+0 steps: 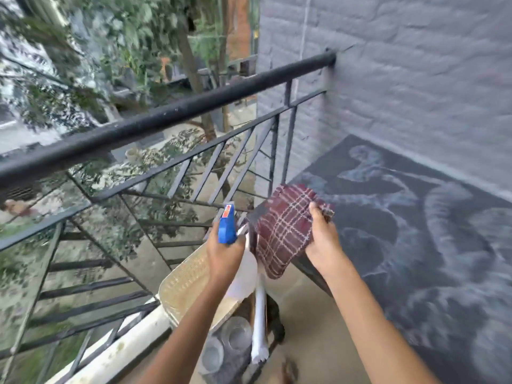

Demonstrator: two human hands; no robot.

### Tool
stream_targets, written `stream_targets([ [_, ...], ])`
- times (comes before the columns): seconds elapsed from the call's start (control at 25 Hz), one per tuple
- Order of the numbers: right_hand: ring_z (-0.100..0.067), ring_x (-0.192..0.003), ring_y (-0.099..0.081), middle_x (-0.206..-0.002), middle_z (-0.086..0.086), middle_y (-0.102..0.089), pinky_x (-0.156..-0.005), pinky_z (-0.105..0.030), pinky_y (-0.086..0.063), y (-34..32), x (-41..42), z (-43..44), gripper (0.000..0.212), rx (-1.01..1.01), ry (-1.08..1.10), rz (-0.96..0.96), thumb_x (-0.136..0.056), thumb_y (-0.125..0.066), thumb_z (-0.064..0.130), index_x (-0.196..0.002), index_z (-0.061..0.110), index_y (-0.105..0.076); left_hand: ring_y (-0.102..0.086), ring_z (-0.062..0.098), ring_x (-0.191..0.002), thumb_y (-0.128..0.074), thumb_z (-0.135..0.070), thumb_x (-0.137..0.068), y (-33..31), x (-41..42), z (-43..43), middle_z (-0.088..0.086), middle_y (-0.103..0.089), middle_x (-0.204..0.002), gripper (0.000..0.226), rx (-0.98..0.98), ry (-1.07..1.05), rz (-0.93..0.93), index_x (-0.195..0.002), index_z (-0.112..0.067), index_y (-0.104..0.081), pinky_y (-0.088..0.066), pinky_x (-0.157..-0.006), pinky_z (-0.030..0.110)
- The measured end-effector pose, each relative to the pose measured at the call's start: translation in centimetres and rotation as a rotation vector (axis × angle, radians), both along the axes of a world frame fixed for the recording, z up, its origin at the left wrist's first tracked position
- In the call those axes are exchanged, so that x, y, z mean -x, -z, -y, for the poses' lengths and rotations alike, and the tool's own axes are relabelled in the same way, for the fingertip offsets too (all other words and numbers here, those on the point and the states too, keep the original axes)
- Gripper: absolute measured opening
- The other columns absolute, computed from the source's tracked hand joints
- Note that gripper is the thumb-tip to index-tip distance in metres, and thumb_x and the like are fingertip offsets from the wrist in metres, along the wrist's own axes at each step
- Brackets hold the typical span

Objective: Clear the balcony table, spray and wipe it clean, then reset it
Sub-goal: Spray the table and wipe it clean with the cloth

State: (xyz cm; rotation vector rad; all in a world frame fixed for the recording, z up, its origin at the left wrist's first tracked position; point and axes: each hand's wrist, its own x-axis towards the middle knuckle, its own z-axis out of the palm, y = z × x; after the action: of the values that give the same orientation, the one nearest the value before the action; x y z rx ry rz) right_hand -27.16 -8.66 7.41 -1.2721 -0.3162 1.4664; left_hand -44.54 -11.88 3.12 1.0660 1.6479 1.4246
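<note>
The dark balcony table point(415, 245) fills the right side, its top streaked with whitish wet smears. My left hand point(225, 252) grips a spray bottle point(227, 225) with a blue trigger head and a white body, held just off the table's left corner. My right hand point(322, 239) holds a maroon plaid cloth point(285, 231) at that same corner, the cloth hanging partly over the table's edge.
A black metal railing point(166, 120) runs across the left and meets the grey brick wall point(401, 79). Below my hands sit a woven beige tray point(188, 281), two clear glasses point(235, 333) and a rolled white item point(260, 328) on a low dark surface.
</note>
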Motion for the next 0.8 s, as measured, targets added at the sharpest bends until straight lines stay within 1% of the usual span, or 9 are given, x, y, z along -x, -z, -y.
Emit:
stream_targets([
  [0.08, -0.033, -0.097, -0.065, -0.109, -0.017, -0.065, -0.083, -0.045, -0.053, -1.5, -3.2, 1.2, 0.044, -0.075, -0.013, 0.002, -0.080, -0.072, 0.012, -0.117, 0.001, -0.052, -0.037, 0.000, -0.044, -0.060, -0.002, -0.073, -0.9, -2.4, 0.2, -0.009, -0.045, -0.055, 0.018, 0.000, 0.060, -0.010, -0.073, -0.020, -0.054, -0.032, -0.045, 0.016],
  [0.16, -0.033, -0.094, -0.063, -0.108, -0.022, -0.062, -0.080, -0.041, -0.050, -2.3, -6.3, 2.5, 0.035, -0.147, -0.009, 0.137, -0.079, -0.063, -0.011, -0.111, -0.003, -0.054, -0.035, 0.002, -0.040, -0.060, -0.002, -0.072, -1.1, -4.7, 0.3, -0.008, -0.042, -0.052, 0.016, 0.055, 0.060, -0.049, -0.067, -0.015, -0.051, -0.029, -0.040, 0.013],
  [0.2, -0.031, -0.090, -0.061, -0.103, -0.020, -0.062, -0.079, -0.040, -0.049, -2.5, -7.7, 2.8, 0.027, -0.159, 0.022, 0.215, -0.080, -0.059, -0.014, -0.102, 0.000, -0.056, -0.035, 0.003, -0.040, -0.058, -0.002, -0.070, -1.1, -5.6, 0.3, -0.005, -0.042, -0.052, 0.014, 0.090, 0.045, -0.051, -0.066, -0.013, -0.050, -0.028, -0.038, 0.012],
  [0.24, -0.029, -0.088, -0.060, -0.098, -0.016, -0.063, -0.080, -0.039, -0.049, -2.9, -8.9, 2.9, 0.022, -0.161, 0.063, 0.288, -0.081, -0.057, -0.014, -0.092, 0.006, -0.056, -0.035, 0.006, -0.041, -0.057, -0.003, -0.069, -1.0, -6.6, 0.0, -0.003, -0.043, -0.052, 0.013, 0.130, 0.029, -0.046, -0.064, -0.012, -0.049, -0.028, -0.036, 0.014],
  [0.32, -0.026, -0.085, -0.060, -0.090, -0.008, -0.063, -0.080, -0.039, -0.048, -3.2, -11.8, 2.6, 0.026, -0.151, 0.120, 0.421, -0.083, -0.058, -0.009, -0.080, 0.016, -0.052, -0.033, 0.015, -0.043, -0.054, -0.004, -0.067, -0.6, -8.6, -0.7, 0.000, -0.041, -0.050, 0.015, 0.208, -0.008, -0.073, -0.059, -0.011, -0.044, -0.030, -0.038, 0.021],
  [0.4, -0.020, -0.079, -0.060, -0.085, -0.002, -0.062, -0.073, -0.033, -0.048, -3.4, -13.7, 1.8, 0.023, -0.143, 0.122, 0.509, -0.083, -0.058, -0.006, -0.083, 0.016, -0.052, -0.034, 0.018, -0.045, -0.053, -0.003, -0.065, -0.2, -9.6, -1.4, 0.001, -0.041, -0.050, 0.014, 0.281, -0.043, -0.119, -0.057, -0.009, -0.044, -0.028, -0.042, 0.025],
  [0.52, -0.017, -0.081, -0.061, -0.089, 0.001, -0.064, -0.071, -0.032, -0.046, -3.3, -16.5, 0.1, 0.024, -0.151, 0.064, 0.574, -0.083, -0.058, -0.003, -0.096, 0.016, -0.054, -0.040, 0.022, -0.048, -0.052, -0.003, -0.065, 1.1, -11.1, -2.5, 0.006, -0.046, -0.053, 0.009, 0.382, -0.112, -0.142, -0.057, -0.005, -0.047, -0.030, -0.045, 0.027],
  [0.68, -0.011, -0.077, -0.060, -0.087, 0.004, -0.063, -0.060, -0.027, -0.042, -3.8, -19.1, -2.3, 0.026, -0.188, 0.006, 0.586, -0.085, -0.057, -0.004, -0.089, 0.022, -0.053, -0.044, 0.027, -0.053, -0.050, -0.008, -0.066, 1.8, -13.2, -3.6, 0.006, -0.046, -0.054, 0.009, 0.438, -0.152, -0.188, -0.058, -0.006, -0.045, -0.035, -0.050, 0.028],
  [0.8, -0.009, -0.074, -0.058, -0.084, 0.007, -0.062, -0.057, -0.026, -0.040, -4.1, -20.1, -3.5, 0.026, -0.220, -0.054, 0.629, -0.085, -0.056, -0.004, -0.087, 0.022, -0.052, -0.044, 0.025, -0.051, -0.045, -0.017, -0.059, 1.5, -14.1, -4.1, 0.004, -0.044, -0.053, 0.011, 0.454, -0.159, -0.180, -0.058, -0.006, -0.044, -0.033, -0.047, 0.027],
])
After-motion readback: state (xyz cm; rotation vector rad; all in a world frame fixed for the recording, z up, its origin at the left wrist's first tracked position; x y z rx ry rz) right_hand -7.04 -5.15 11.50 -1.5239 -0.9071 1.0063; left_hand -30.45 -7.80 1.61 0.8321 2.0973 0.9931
